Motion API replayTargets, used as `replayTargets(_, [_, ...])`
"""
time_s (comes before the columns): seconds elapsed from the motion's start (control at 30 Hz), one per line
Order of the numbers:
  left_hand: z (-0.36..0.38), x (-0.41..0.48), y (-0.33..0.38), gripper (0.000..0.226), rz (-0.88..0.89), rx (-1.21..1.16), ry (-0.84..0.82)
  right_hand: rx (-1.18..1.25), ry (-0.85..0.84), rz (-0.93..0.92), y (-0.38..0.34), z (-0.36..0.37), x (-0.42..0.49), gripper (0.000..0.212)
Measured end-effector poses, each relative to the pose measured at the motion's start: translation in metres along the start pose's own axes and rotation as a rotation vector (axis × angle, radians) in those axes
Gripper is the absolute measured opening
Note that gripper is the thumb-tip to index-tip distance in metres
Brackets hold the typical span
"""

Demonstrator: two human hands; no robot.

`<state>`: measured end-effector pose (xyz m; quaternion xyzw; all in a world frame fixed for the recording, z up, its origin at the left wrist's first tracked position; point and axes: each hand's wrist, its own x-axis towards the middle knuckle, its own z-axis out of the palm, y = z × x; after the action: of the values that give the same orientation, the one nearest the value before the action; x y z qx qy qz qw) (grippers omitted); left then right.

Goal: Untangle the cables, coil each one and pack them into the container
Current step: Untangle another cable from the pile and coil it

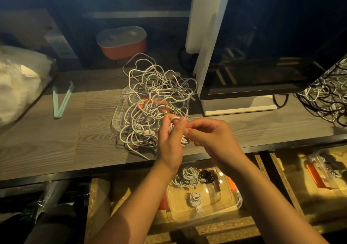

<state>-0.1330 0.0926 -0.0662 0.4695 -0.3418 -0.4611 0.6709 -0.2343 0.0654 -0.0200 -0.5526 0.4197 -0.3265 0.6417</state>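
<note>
Cable (184, 140), thin, white and round in section, is gripped as a small tight coil by the left hand (170, 140), whose fingers are curled round the loops. The same cable is pinched at the top of the coil by the right hand (208, 133), thumb and forefinger closed on it. Just beyond the hands a loose tangle (154, 93) of white cables is heaped on a clear, round-cornered plastic tray (119, 112), with an orange part (148, 102) showing through. Both are carried by a grey worktop (56, 140) with a wood-grain finish. Below the hands, on a lower chipboard shelf (216, 227), a clear plastic container (234, 204) with rounded corners is seen; coiled white cables (195, 199) and one black coil (206, 176) are laid in it. Far beyond the left hand an oval orange box (122, 50) with a pale lid is set. Well to the right of the right hand, a second tangle (326, 97) of black and white cables is piled on the worktop.
</note>
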Motion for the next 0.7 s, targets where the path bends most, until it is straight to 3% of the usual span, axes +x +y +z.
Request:
replayTargets(0.1, [0.000, 0.001, 0.000, 0.017, 0.019, 0.005, 0.005, -0.059, 0.020, 0.029, 0.000, -0.002, 0.000, 0.005])
replayTargets(0.2, [0.000, 0.003, 0.002, 0.027, 0.069, 0.057, -0.012, -0.015, 0.074, 0.064, 0.001, -0.002, 0.000, 0.014])
replayTargets(0.47, [-0.004, 0.005, 0.002, 0.023, 0.165, 0.203, -0.139, -0.003, -0.026, 0.142, 0.001, -0.006, -0.003, 0.015])
replayTargets(0.7, [0.004, 0.003, 0.000, 0.022, 0.198, 0.131, -0.149, 0.325, 0.158, 0.343, 0.009, -0.004, 0.006, 0.014])
